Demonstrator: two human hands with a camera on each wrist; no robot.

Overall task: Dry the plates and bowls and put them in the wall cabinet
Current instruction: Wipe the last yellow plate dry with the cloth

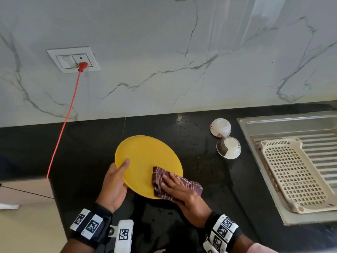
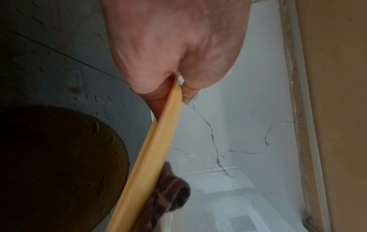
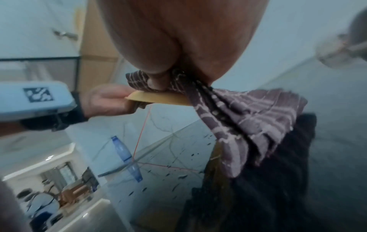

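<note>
Now right hand point(image 1: 179, 187) presses cloth point(image 1: 191, 187) on yellow plate point(image 1: 144, 157).

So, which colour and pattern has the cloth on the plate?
The cloth is dark maroon with thin pale stripes, seen best in the right wrist view.

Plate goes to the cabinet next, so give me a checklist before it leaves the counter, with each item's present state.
1. Left hand grips the yellow plate at its rim: ok.
2. Right hand presses the cloth on the plate's top face: ok.
3. Top face dry: cannot tell.
4. Underside dry: not ok, droplets show in the left wrist view.
5. Two bowls upside down on the wet counter, undried: not ok.
6. Wall cabinet open: cannot tell, out of view.
</note>
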